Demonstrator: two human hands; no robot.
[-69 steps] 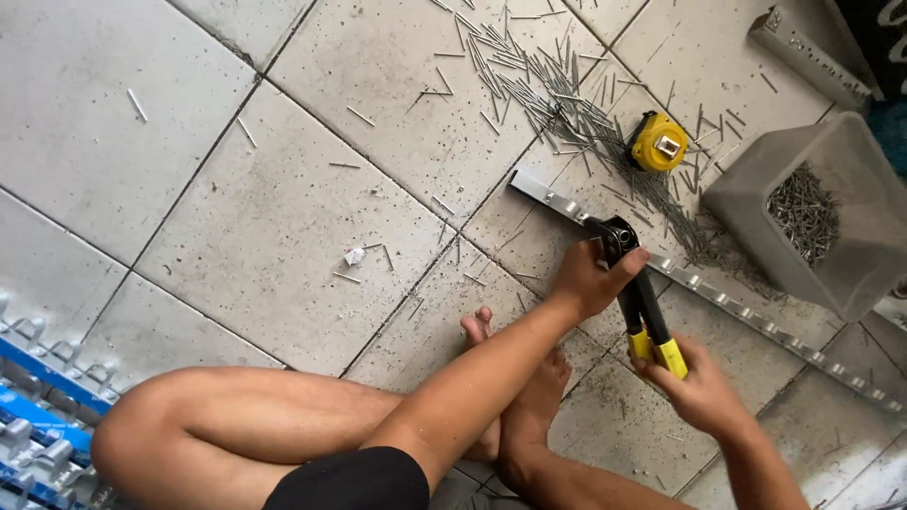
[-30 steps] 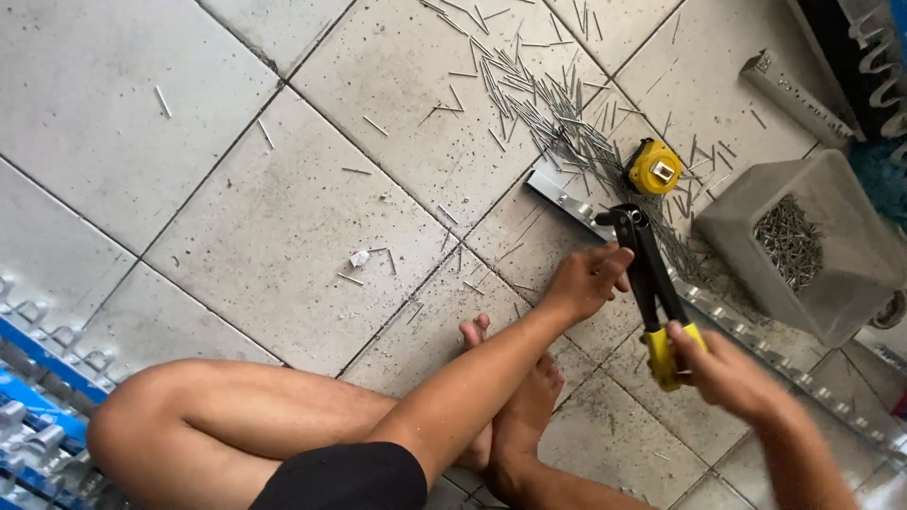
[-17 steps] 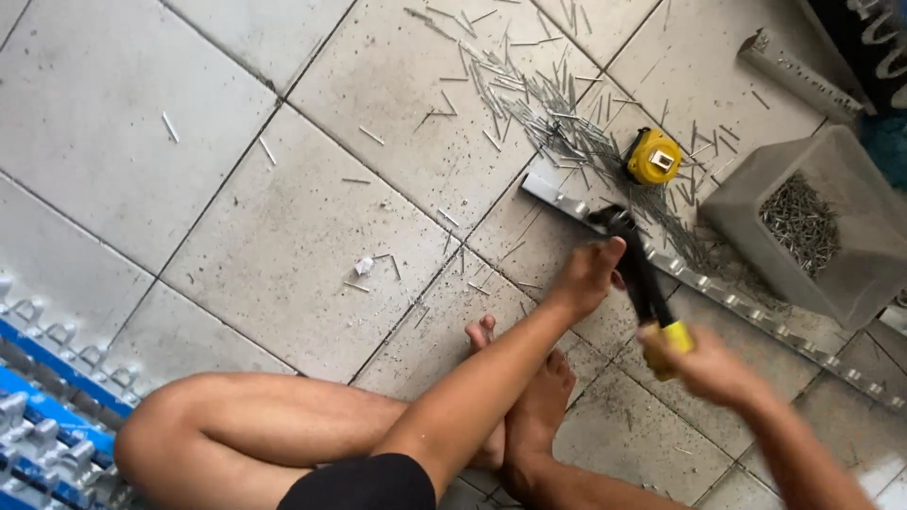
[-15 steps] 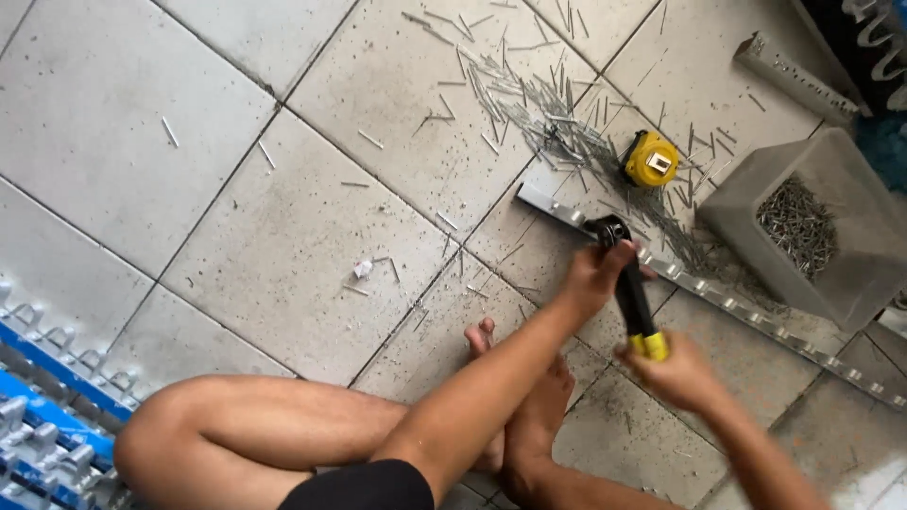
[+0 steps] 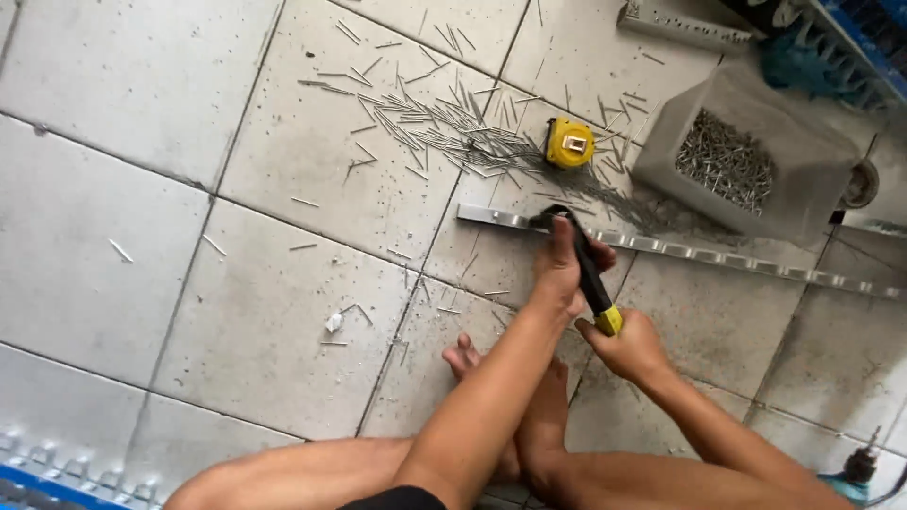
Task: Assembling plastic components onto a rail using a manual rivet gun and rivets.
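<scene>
Riveter (image 5: 588,269), black with yellow grip ends, is standing head-down on the perforated metal strip (image 5: 718,255) that is lying across the tiled floor (image 5: 142,189). The left hand (image 5: 562,269) is wrapping its fingers around the tool's head, hiding where it is meeting the strip. The right hand (image 5: 631,348) is closing around the near yellow handles, mostly covering them. Farther off, a yellow tape measure (image 5: 570,143) is sitting among scattered rivets (image 5: 425,123), and a grey bin (image 5: 746,156) of rivets is lying to the right. The strip's right end is running out of view.
</scene>
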